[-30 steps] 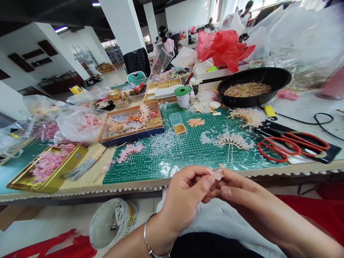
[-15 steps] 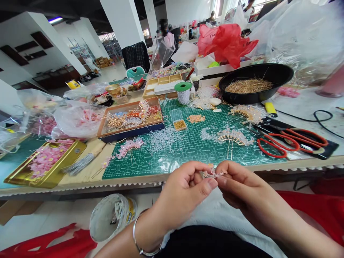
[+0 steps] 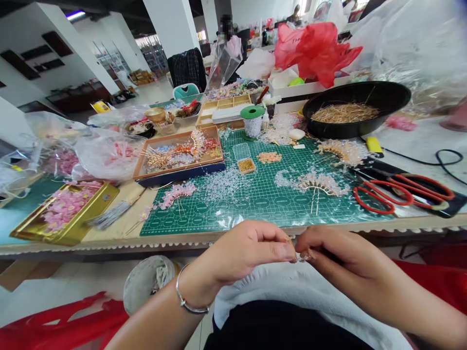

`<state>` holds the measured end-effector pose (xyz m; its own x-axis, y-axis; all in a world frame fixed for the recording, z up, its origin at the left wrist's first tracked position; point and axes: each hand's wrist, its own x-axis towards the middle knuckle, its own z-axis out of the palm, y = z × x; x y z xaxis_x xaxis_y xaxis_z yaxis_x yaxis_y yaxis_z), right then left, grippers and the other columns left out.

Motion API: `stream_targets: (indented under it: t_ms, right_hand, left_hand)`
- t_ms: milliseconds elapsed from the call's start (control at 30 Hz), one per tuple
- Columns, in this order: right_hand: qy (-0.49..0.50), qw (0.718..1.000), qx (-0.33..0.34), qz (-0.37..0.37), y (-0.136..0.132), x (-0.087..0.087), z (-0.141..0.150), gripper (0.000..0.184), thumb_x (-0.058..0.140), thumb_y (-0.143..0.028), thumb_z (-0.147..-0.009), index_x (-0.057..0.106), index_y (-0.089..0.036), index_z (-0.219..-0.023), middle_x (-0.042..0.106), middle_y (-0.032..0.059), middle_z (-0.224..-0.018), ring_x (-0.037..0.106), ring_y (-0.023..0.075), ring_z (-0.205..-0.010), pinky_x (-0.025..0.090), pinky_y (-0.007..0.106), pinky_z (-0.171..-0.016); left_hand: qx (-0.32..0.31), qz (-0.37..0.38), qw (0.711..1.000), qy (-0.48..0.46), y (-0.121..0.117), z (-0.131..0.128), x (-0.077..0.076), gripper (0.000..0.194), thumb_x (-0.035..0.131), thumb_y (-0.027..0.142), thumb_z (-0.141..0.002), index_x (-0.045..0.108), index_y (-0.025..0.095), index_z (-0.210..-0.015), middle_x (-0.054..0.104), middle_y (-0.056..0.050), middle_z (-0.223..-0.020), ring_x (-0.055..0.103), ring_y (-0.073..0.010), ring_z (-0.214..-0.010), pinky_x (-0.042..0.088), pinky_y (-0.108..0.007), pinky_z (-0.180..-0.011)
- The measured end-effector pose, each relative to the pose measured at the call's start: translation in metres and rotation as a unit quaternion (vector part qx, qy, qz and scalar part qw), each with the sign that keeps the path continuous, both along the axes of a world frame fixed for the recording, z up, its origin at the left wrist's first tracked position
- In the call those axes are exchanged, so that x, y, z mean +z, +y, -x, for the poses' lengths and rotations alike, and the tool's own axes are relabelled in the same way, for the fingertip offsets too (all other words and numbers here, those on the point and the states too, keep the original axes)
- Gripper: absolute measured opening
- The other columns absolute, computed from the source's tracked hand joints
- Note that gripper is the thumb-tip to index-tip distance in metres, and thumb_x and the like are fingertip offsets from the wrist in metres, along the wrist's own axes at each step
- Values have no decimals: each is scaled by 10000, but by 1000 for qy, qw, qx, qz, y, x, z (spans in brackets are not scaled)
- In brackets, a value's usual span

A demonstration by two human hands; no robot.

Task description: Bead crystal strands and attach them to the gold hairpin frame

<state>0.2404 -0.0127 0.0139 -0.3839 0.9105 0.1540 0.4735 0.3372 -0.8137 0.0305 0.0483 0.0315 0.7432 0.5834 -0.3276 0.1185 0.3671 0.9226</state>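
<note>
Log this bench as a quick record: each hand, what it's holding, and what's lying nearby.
Left hand: pinches a small clear beaded piece; silver bangle on wrist
Right hand: pinches the same piece from the other side
Work surface: green cutting mat with loose clear beads
Nearby: beaded hairpin, red-handled scissors, black basin of gold wires

Through the head camera I see a left hand (image 3: 241, 250) and a right hand (image 3: 339, 257) pinching a small clear beaded piece (image 3: 301, 256), partly hidden by the fingers, above a white cloth (image 3: 302, 301) on the lap. A silver bangle (image 3: 186, 296) circles the left wrist. Just beyond lies a green cutting mat (image 3: 255, 194) scattered with clear beads, with a beaded hairpin (image 3: 317, 187) on it.
</note>
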Motion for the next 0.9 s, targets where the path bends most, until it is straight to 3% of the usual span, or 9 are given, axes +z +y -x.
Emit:
stream_targets:
  t_ms: [100,233,300,400,500,600,733,900]
  right_hand:
    - [-10,1000,8,15,5,1,-4,158,499,-262,-997,630,-277,-910,651,-46,-800,598,104,-715,451,225,-658]
    - [-33,991,22,128,8,-5,-11,229,511,-371,-979,641,-257,-829,641,-24,-766,586,137,-703,457,248,-619]
    - [-66,984,7,164,8,-10,-12,231,518,-392,-964,653,-259,-831,651,-14,-778,591,154,-715,460,267,-616]
    - [-99,983,-21,151,6,-16,-10,198,552,-386,-935,700,-273,-870,695,-3,-837,630,168,-763,484,295,-681]
    - [-90,984,-26,150,6,-18,-7,199,572,-371,-917,744,-277,-886,730,9,-866,662,179,-788,496,310,-727]
    - [-37,975,-21,219,10,-21,-8,233,589,-419,-912,758,-261,-880,725,18,-846,648,185,-771,483,302,-693]
    - [35,960,-4,277,17,-27,-13,327,644,-511,-875,711,-212,-762,619,6,-732,542,158,-685,432,283,-624]
    - [97,946,-15,308,16,-28,-13,372,652,-550,-867,675,-202,-735,529,-11,-712,454,139,-683,386,266,-626]
  left_hand:
    - [-53,-24,998,25,5,2,2,183,713,336,-819,701,154,-802,621,11,-768,520,-114,-723,392,-239,-696]
    - [-117,-116,978,129,7,2,10,192,686,360,-824,711,169,-825,561,41,-678,464,-100,-632,340,-231,-593]
    - [-123,-177,958,189,6,-1,13,185,663,354,-825,710,176,-804,535,51,-637,446,-97,-598,321,-232,-565]
    - [-106,-232,938,236,4,-5,14,198,625,356,-837,710,184,-788,558,40,-649,475,-110,-614,322,-235,-561]
    - [-92,-223,940,241,5,-7,10,216,614,372,-851,717,185,-816,569,34,-663,482,-116,-622,331,-236,-564]
    - [-92,-188,954,213,7,-5,6,261,609,418,-874,712,180,-848,541,41,-657,461,-113,-616,338,-235,-561]
    - [-72,-174,972,144,10,1,5,259,558,387,-931,711,183,-974,625,11,-822,532,-130,-760,402,-247,-695]
    - [-51,-143,974,169,5,6,5,195,577,261,-883,651,182,-1044,423,75,-655,393,-101,-590,331,-240,-560]
